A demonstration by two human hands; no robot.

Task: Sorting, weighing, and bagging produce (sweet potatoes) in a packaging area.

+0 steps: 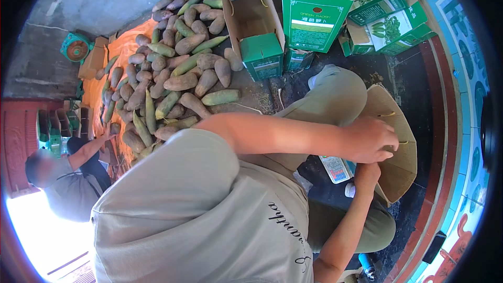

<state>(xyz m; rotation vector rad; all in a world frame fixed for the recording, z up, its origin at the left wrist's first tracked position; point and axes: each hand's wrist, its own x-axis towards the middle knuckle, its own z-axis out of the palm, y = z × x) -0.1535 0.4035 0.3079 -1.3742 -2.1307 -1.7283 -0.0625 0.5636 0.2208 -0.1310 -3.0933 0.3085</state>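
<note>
My left hand (pixel 371 139) reaches across from the upper left. Its fingers are bent over the open cardboard box (pixel 398 170), and whatever they hold is hidden. Just below it, my right hand (pixel 367 174) is closed at the box's near side. My left hand hides part of its fingers, so I cannot make out what is in them. The box has bare brown inner walls and thin yellow cord handles (pixel 386 114). Beside my hands, partly under my left forearm, shows a weighing scale (pixel 336 170) with a keypad.
A large heap of long radishes (pixel 181 81), green and soil-brown, lies on an orange sheet (pixel 126 42). Green cartons (pixel 314 15) stand at the top, one open (pixel 262 55). A person (pixel 73 178) sits at the far left, reaching toward the heap. A blue bottle (pixel 365 264) is near the lower edge.
</note>
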